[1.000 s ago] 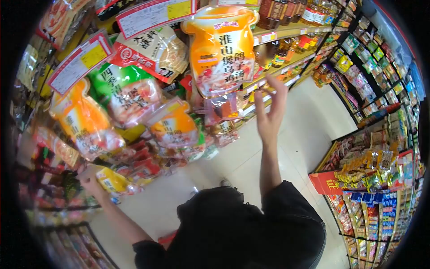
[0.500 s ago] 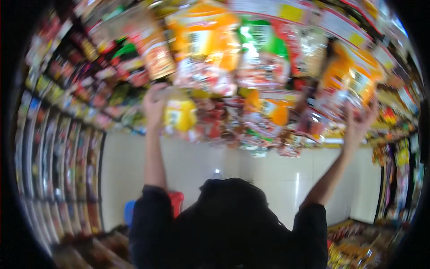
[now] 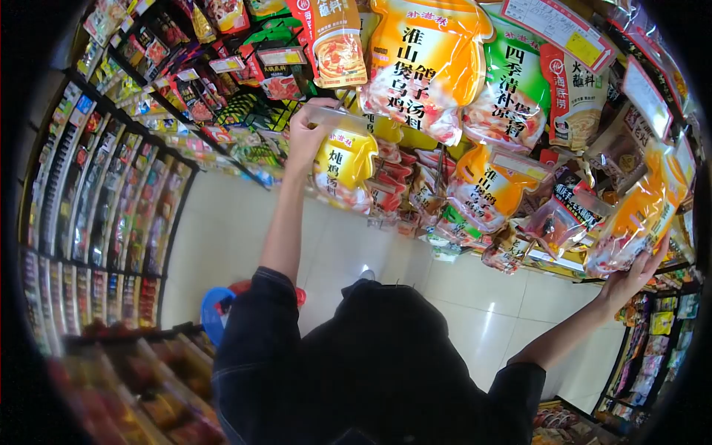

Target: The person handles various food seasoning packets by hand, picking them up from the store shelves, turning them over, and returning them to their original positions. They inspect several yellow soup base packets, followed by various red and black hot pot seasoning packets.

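My left hand (image 3: 305,137) is closed at the edge of a clear plastic tag holder (image 3: 337,119) on the shelf front. Just beside its fingers hangs a yellow soup-mix packet (image 3: 343,170). Out to the right, my right hand (image 3: 636,278) has its fingers at the lower end of an orange soup-mix packet (image 3: 644,211), which is tilted. Part of that hand's grip is hidden by the packet. Between my hands hang a large orange packet (image 3: 423,63), a green packet (image 3: 512,85) and a smaller orange packet (image 3: 489,189).
Red seasoning pouches (image 3: 330,44) hang at the upper left. White price cards (image 3: 552,30) jut out at the upper right. Long stocked shelves (image 3: 93,185) line the left side. A blue stool-like object (image 3: 215,311) and a red one stand on the pale tiled floor (image 3: 371,248).
The view has turned and sharpened. My right hand and the orange packet now appear farther right and lower. My left hand stays by the yellow packet.
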Demonstrator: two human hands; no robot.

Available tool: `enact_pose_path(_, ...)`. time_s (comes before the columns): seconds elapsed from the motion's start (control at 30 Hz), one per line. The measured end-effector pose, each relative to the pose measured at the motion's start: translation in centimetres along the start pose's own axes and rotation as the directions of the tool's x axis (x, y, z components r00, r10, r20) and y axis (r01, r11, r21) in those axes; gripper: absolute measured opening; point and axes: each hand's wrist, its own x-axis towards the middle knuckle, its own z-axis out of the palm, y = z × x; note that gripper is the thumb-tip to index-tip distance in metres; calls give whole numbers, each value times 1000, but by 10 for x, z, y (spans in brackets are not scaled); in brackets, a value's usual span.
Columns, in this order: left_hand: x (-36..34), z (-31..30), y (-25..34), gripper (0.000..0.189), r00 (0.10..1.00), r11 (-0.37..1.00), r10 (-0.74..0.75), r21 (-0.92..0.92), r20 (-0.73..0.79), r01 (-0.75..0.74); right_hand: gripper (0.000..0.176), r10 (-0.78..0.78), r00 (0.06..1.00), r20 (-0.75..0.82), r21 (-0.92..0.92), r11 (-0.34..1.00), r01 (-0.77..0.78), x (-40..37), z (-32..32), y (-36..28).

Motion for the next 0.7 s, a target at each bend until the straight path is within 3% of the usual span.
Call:
enact_pose_path(0.07,1,0,7,26,999,997,-47,60,13,46,84,1,1000,21,9,1000,-2,-4,-7,1)
enact_pose_path(0.17,3,1,8,23,999,992,27,121,32,-30,86,-14,998,56,-20,1000,16,-27,-12,1)
enact_pose_path(0.2,4,0,6,24,999,992,30,123,33,-34,95,-28,998,52,-62,998,31,-39,-10,0)
enact_pose_path(0.3,6,2,7,28,1000,985,-21,173,10,19,105,-65,976,209,-48,996,77,-78,-45,31)
enact_pose_path(0.37,9,14,22,30,991,956,-129,261,-43,135,104,123,969,215,60,988,-139,-130,-10,22)
enact_pose_path(0.47,23,27,-2,29,983,973,145,195,-115,-121,100,407,817,408,-20,899,-437,-167,21,11)
enact_pose_path(0.5,29,25,-15,30,972,943,203,290,-117,-162,100,477,787,391,-47,864,-501,-182,37,16)
enact_pose_path(0.57,40,20,-36,32,940,849,324,470,-107,-239,99,510,716,477,-3,815,-579,-197,72,26)
enact_pose_path(0.63,50,25,-27,27,929,590,368,784,-50,-191,92,511,708,487,103,772,-627,-213,113,30)
enact_pose_path(0.7,61,20,-52,25,905,254,423,954,37,-158,89,516,707,483,3,807,-591,-230,138,45)
